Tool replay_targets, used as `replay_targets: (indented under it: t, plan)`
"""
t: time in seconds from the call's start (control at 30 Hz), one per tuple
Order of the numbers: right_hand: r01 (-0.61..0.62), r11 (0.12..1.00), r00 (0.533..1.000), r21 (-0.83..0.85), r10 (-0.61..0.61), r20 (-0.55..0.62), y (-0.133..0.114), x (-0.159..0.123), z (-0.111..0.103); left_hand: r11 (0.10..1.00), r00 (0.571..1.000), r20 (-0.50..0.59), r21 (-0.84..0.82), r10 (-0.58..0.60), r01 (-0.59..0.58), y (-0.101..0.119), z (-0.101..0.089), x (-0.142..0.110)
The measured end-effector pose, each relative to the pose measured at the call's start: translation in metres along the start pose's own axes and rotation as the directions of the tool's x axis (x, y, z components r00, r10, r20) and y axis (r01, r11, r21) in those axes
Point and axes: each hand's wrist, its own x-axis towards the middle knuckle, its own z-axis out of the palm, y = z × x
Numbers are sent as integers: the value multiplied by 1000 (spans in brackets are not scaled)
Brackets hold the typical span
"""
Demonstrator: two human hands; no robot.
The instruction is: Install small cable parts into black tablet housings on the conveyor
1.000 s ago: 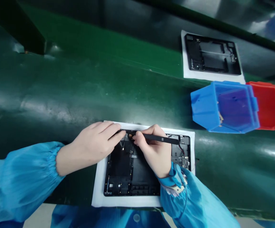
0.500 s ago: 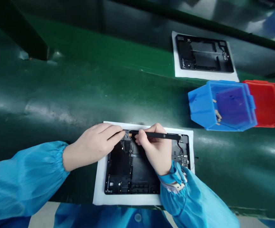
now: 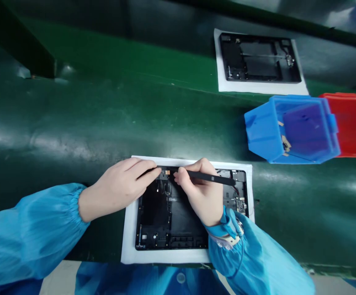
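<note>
A black tablet housing (image 3: 184, 209) lies on a white foam sheet (image 3: 165, 257) at the bench's near edge. My left hand (image 3: 122, 186) reaches over its upper left corner, fingers bent and tips together by the frame's top rim; whatever they pinch there is hidden. Beside those fingertips shows a small copper-coloured piece (image 3: 167, 172). Held like a pen, slim black tweezers (image 3: 211, 178) rest in my right hand (image 3: 202, 192), with their thick end pointing right. Their points are hidden behind the fingers, near the top rim.
Another black housing (image 3: 261, 59) sits on a white sheet (image 3: 245, 87) at the back right. In front of it stand a blue bin (image 3: 259, 135) with small tan parts (image 3: 285, 143) and a red bin (image 3: 354, 127). A dark post (image 3: 27, 45) rises at the back left.
The tweezers' rear end has dipped slightly, and the copper-coloured piece shows more plainly. Both hands stay at the top rim. The view has shifted a little.
</note>
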Motion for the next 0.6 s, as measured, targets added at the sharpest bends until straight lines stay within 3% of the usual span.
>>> replay_targets:
  t: [0.3,0.47,0.6]
  plan:
    - [25,1000,1000,-16,-26,-14,-3,2,-2,999,998,62,41,6,-8,0,0,3]
    - [168,984,967,59,-153,-204,-4,1,-10,994,993,107,98,-51,40,6,2,11]
    - [341,940,929,35,-331,-164,-7,2,-15,998,997,49,39,-59,57,8,5,9]
